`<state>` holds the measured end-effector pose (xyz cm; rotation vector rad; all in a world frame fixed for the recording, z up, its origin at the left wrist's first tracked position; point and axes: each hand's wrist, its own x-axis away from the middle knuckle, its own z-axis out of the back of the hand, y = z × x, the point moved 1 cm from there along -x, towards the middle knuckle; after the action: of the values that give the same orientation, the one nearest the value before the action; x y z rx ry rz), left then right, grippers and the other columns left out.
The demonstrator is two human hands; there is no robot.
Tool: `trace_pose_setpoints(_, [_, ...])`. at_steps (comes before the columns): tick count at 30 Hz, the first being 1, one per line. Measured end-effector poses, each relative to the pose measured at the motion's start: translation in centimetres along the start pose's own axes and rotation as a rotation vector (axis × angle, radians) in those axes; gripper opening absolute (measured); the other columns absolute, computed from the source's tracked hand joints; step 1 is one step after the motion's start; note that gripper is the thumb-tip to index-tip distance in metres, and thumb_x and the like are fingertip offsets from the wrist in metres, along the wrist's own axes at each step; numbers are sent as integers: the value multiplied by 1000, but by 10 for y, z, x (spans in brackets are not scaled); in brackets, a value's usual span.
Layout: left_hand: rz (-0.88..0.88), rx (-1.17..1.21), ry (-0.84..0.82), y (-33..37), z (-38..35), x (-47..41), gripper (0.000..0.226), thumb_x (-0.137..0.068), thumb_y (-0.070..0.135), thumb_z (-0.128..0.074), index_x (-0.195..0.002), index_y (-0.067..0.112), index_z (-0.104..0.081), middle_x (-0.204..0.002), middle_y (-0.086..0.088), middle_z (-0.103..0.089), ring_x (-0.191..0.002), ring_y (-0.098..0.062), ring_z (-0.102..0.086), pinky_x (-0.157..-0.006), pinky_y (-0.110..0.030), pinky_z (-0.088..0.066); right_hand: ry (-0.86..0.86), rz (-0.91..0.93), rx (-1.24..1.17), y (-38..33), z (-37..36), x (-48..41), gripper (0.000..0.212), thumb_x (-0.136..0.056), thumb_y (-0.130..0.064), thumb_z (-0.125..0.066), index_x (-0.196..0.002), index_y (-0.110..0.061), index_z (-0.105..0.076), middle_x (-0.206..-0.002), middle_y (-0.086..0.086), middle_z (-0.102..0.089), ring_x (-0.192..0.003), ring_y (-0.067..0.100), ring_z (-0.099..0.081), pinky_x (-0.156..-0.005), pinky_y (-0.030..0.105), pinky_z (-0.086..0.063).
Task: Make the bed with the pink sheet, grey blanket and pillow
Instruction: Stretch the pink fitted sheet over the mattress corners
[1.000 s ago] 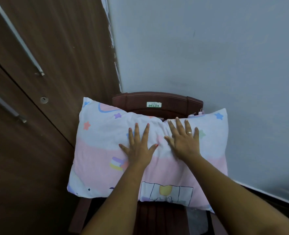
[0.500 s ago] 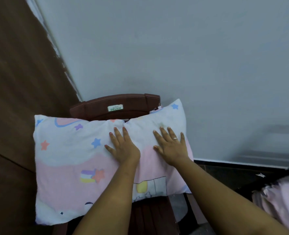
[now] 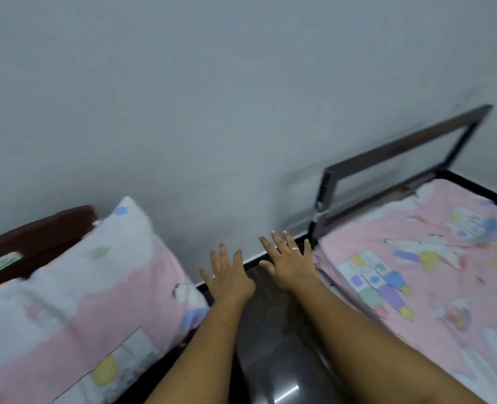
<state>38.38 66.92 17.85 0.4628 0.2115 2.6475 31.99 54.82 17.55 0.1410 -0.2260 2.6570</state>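
Observation:
The pillow (image 3: 75, 301), white and pink with stars and cartoon prints, lies on a dark brown chair at the lower left. My left hand (image 3: 227, 275) hovers just right of the pillow, fingers straight and spread, holding nothing. My right hand (image 3: 291, 260), with a ring on one finger, is also spread flat in the air, near the bed's left edge. The pink sheet (image 3: 434, 272) with cartoon prints covers the mattress on the right. No grey blanket is in view.
The chair's brown backrest (image 3: 34, 243) shows behind the pillow. A dark metal bed frame (image 3: 402, 153) rises against the grey wall (image 3: 212, 97). Dark glossy floor (image 3: 273, 345) fills the gap between chair and bed.
Both hands have lifted off the pillow and moved right, into the gap between chair and bed. The view has swung right, bringing the bed with the pink sheet into sight.

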Motion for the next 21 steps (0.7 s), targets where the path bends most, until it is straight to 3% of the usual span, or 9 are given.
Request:
trace_pose_setpoints(7, [-251, -83, -227, 157, -65, 65, 71, -86, 21, -49, -148, 32, -17, -158, -3, 17, -144, -26, 18, -111, -60, 8, -33, -284, -14, 163, 3, 109, 59, -99, -52, -24, -150, -40, 5, -160, -7, 1, -147, 18, 4, -113, 57, 0])
trace_pose_setpoints(12, [-409, -132, -289, 249, -89, 95, 67, -89, 29, -45, -148, 33, -14, -158, -2, 17, -144, -26, 16, -113, -59, 4, -17, -472, -39, 255, 23, 167, 59, -99, -54, -19, -149, -39, 11, -160, -7, 4, -148, 19, 5, -113, 57, 0])
trace_pose_setpoints(16, [-487, -199, -316, 296, -99, 98, 70, -90, 43, -46, -149, 34, -10, -157, -2, 18, -144, -27, 14, -114, -58, 2, -6, -587, -90, 298, 27, 186, 59, -99, -54, -17, -149, -38, 11, -161, -5, 4, -148, 20, 5, -114, 57, -1])
trace_pose_setpoints(21, [-508, -199, -349, 328, -118, 76, 68, -91, 36, -47, -148, 33, -12, -158, -2, 13, -145, -26, 9, -113, -56, -6, -32, -655, -148, 326, 10, 182, 60, -99, -54, -18, -149, -39, 12, -160, -6, 3, -148, 20, 5, -114, 58, -1])
